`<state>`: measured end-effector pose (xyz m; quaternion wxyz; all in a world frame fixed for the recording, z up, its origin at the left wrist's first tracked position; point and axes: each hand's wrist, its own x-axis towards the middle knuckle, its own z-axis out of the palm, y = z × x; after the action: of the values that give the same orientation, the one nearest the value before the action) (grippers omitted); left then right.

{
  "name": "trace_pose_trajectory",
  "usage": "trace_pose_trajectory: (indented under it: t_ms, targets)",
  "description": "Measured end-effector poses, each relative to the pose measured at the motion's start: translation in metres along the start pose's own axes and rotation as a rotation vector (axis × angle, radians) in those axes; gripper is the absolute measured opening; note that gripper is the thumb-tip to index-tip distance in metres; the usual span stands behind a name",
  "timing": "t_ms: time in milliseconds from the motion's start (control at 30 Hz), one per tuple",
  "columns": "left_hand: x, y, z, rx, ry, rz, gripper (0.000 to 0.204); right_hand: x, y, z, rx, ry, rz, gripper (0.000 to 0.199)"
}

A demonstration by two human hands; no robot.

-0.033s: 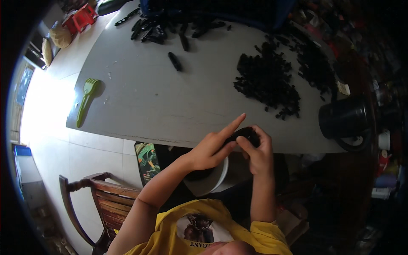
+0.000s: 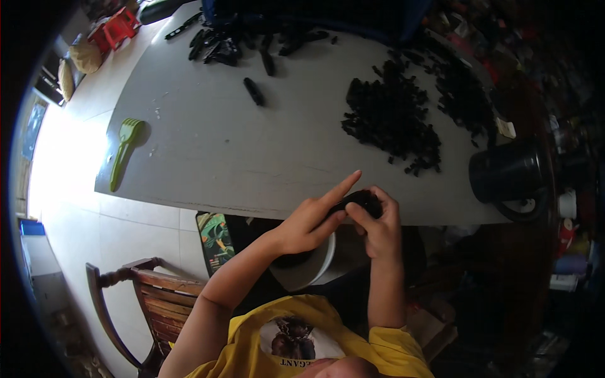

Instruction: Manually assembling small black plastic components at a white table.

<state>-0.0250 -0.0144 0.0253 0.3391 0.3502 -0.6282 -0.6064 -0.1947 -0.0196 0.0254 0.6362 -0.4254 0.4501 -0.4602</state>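
Observation:
A dark, oblong black piece (image 2: 359,200) is held between my two hands just over the table's near edge. My left hand (image 2: 305,223) grips its left end, the thumb beneath and the index finger stretched out past it. Curled round the other end is my right hand (image 2: 380,220), its thumb pressed on the piece. Its fine shape is too dark to tell. Beyond my hands lies a heap of small black pieces (image 2: 392,116). A single long black piece (image 2: 253,92) rests farther off to the left, near a cluster of similar long pieces (image 2: 217,49).
The grey table (image 2: 208,157) carries a green fork-like hand rake (image 2: 126,151) at left and a black cylindrical container (image 2: 507,173) lying at right. More small black pieces (image 2: 463,94) line the far right. Below the edge are a white-rimmed bucket (image 2: 326,261) and a wooden chair (image 2: 165,299).
The whole view has shifted slightly, so the table things sit a little farther left. Both hands keep nearly the same grip on the black piece.

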Motion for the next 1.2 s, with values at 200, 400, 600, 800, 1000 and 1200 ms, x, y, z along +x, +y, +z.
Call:
trace_pose_trajectory:
  t_ms: [200,400,600,800,1000,1200]
  targets:
    - [0.015,-0.014,-0.031,0.609,0.198,0.211,0.057,0.007,0.010,-0.020,0.342,0.234,-0.021,0.028]
    - [0.045,-0.045,-0.149,1.469,0.768,0.186,0.050,0.058,-0.007,-0.066,-0.116,0.282,-0.128,0.012]
    - [0.048,-0.036,-0.153,1.490,0.667,0.054,0.032,0.077,-0.008,-0.071,-1.638,0.282,-0.493,0.018]
    - [0.034,-0.047,-0.086,0.532,0.610,0.089,0.027,0.079,-0.015,-0.060,-1.593,0.122,-0.423,0.016]
    - [0.025,-0.029,-0.042,-0.215,0.378,-0.004,0.034,0.082,-0.040,-0.058,-0.834,0.215,-0.160,0.010]
    - [0.019,-0.017,-0.029,-0.317,0.316,-0.123,0.036,0.079,-0.026,-0.050,-1.108,0.084,-0.295,0.012]
